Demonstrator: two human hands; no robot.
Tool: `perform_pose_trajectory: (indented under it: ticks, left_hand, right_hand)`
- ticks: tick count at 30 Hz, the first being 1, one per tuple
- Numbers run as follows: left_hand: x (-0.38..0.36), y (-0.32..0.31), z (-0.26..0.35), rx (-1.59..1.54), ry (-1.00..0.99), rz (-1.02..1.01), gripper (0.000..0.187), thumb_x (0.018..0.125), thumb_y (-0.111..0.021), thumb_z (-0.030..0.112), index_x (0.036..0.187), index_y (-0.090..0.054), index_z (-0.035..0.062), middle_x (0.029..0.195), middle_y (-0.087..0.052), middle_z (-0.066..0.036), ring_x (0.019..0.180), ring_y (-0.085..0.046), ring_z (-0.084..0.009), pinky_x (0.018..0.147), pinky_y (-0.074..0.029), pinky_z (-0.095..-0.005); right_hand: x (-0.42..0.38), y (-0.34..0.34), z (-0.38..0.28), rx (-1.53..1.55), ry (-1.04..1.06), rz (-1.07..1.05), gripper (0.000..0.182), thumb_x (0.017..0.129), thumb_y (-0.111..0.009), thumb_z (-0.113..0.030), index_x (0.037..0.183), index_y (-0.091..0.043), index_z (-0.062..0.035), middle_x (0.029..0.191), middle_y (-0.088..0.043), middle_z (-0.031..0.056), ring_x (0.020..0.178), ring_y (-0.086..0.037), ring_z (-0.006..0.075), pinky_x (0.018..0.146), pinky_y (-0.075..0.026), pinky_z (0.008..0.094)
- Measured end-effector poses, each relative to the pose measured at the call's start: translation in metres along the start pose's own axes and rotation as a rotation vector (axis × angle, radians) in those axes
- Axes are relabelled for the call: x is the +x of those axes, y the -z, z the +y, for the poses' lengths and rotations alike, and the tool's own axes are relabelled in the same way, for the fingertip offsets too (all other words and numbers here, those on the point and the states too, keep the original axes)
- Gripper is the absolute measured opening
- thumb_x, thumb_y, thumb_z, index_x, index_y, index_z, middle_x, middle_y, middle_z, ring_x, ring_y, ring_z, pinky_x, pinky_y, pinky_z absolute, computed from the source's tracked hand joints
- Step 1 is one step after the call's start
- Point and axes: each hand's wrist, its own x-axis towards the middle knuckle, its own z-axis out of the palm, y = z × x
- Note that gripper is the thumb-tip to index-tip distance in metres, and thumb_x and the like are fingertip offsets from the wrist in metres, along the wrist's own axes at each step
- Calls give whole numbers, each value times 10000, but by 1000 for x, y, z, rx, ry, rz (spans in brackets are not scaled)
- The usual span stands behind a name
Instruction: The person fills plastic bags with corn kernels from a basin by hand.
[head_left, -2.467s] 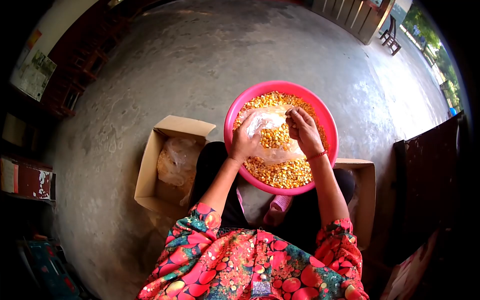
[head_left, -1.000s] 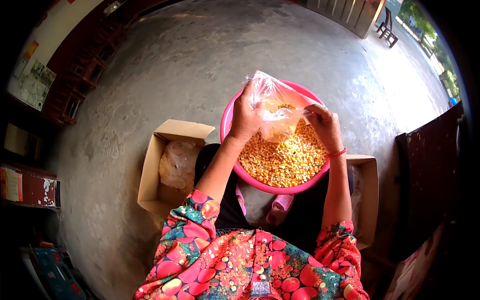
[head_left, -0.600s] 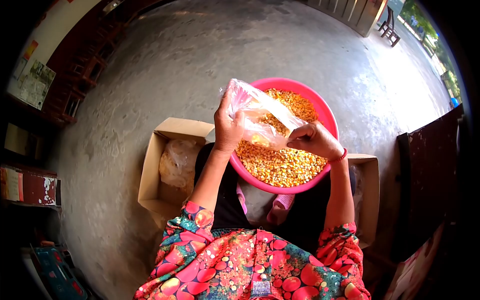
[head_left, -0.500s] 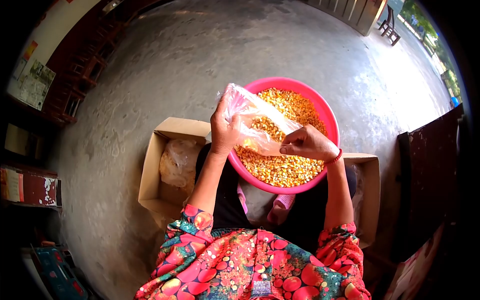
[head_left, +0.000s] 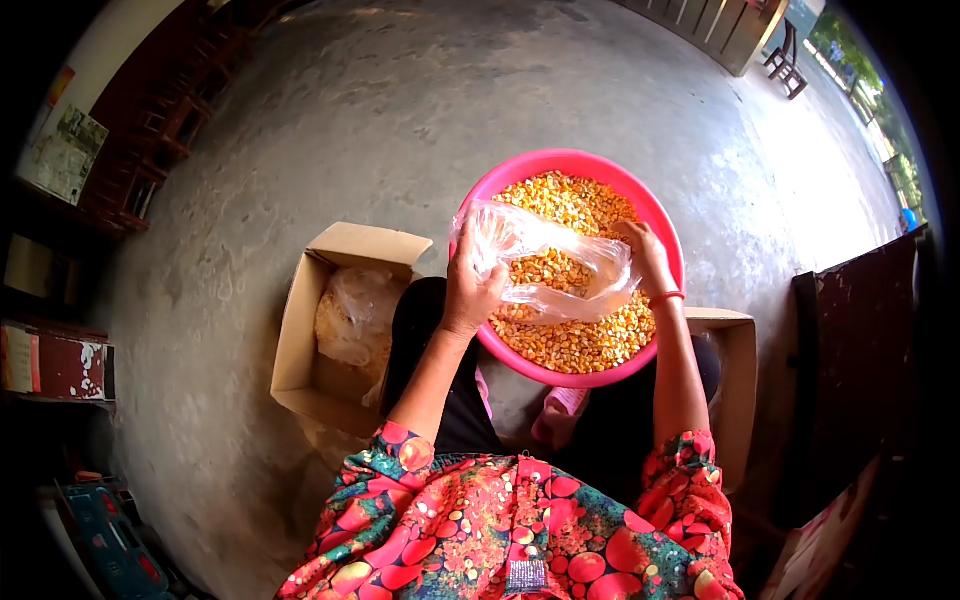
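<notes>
A clear plastic bag is stretched between my two hands, its mouth spread wide. My left hand is closed on the bag's bunched left side, over the rim of a pink basin. On the opposite side, my right hand grips the bag's edge, fingers curled at the film. Beneath the bag, loose yellow corn kernels fill the basin, and more of them show through the opening and the thin plastic.
An open cardboard box stands at my left, holding a filled clear bag. Another cardboard box is by my right leg. Dark furniture stands at the right, and a chair is outside the doorway.
My right hand has moved right and up toward the basin's far right side, pulling the bag's mouth wider. My left hand has shifted slightly right and down.
</notes>
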Motion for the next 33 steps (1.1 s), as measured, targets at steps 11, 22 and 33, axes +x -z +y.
perform_pose_trajectory:
  ticks: [11, 22, 33]
  left_hand:
    - [-4, -8, -13, -121, 78, 26, 734, 660, -431, -104, 1367, -255, -14, 1341, -358, -183, 1225, -395, -251, 928, -420, -307]
    - [-9, -6, -13, -211, 124, -47, 600, 719, -356, -157, 1259, -491, 68, 1259, -515, -113, 855, -588, -151, 726, -491, -252]
    - [-3, -9, 8, 104, 56, -78, 303, 795, -563, 10, 1095, -591, -6, 1028, -633, -167, 929, -623, -251, 810, -486, -320]
  right_hand:
    - [-22, -43, 9, -386, 247, -255, 289, 831, -469, -227, 1083, -578, -138, 1002, -614, 139, 944, -588, 314, 810, -480, 408]
    - [-7, -10, -1, 1039, -269, -135, 226, 895, -457, -126, 1015, -579, 21, 873, -619, 71, 781, -590, 141, 679, -481, 245]
    - [-9, 40, -41, 1388, -460, -28, 115, 918, -492, -147, 912, -570, -63, 609, -381, -85, 441, -255, 0, 375, -179, 150]
